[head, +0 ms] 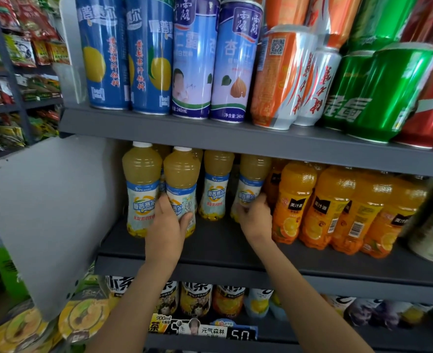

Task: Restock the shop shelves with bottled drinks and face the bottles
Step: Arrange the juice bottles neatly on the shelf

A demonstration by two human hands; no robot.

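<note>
- The middle shelf [210, 240] carries a row of pale yellow juice bottles at its left end, with a block of orange juice bottles [335, 207] packed just beside them on the right. Keeping each flavour in its own lane is most likely why they are grouped this way.
- The left hand [168, 226] reaches in over the shelf's front lip, and its grip is closed around the lower label of the second pale bottle [181, 184]. The fingers wrap the left side of the waist and the thumb sits on the right side. The bottle stands upright and forward of its neighbours, which suggests it is being brought to the front edge or turned so the label faces out.
- The right hand [255, 215] is at the fourth pale bottle [251, 184], which stands further back, touching the orange block. Its fingers curl against the lower label, so the grip looks closed on that bottle, though the far side of the hold is hidden.
- The leftmost pale bottle [141, 187] and the third one [216, 184] stand untouched, labels outward.
- Both forearms rise from below, roughly parallel, with the wrists nearly straight and the palms turned toward each other. The low hold on each waist looks suited to sliding or twisting rather than lifting.
- The top shelf [235, 133] holds tall cans, and a grey end panel [47, 212] closes off the left side.
- My read is that stocking here is nearly done and facing is under way.
</note>
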